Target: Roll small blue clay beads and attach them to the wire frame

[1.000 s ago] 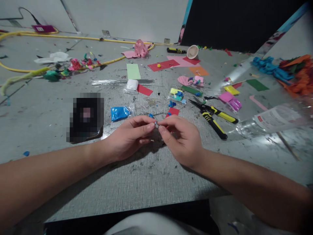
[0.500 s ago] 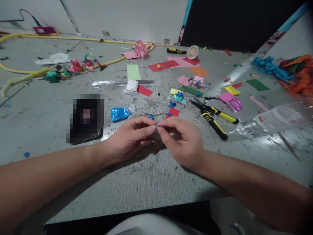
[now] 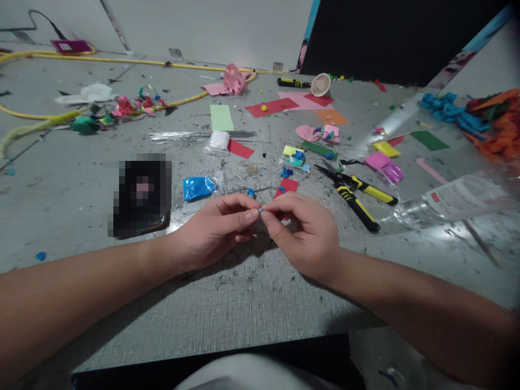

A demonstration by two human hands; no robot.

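Between the fingertips of both hands is a tiny light-blue piece [image 3: 260,210], too small to make out its kind. My left hand [image 3: 221,225] pinches it from the left with thumb and forefinger. From the right, my right hand [image 3: 303,227] pinches the same piece, its other fingers curled in. Just beyond the fingertips lie thin wires with a small blue bit [image 3: 251,193] on them. A red paper piece [image 3: 286,188] lies partly behind the right hand. A blue packet [image 3: 199,188] rests beyond my left hand.
Pliers with yellow-black handles [image 3: 357,200] lie right of my right hand, near a clear plastic bottle [image 3: 455,197] on its side. A pixelated dark object [image 3: 142,195] sits at left. Further back are a wire bundle [image 3: 182,136], coloured papers and a yellow cable [image 3: 134,61].
Both hands keep almost the same place and pinch. The tiny piece between the fingertips looks slightly turned. The view has shifted very slightly.
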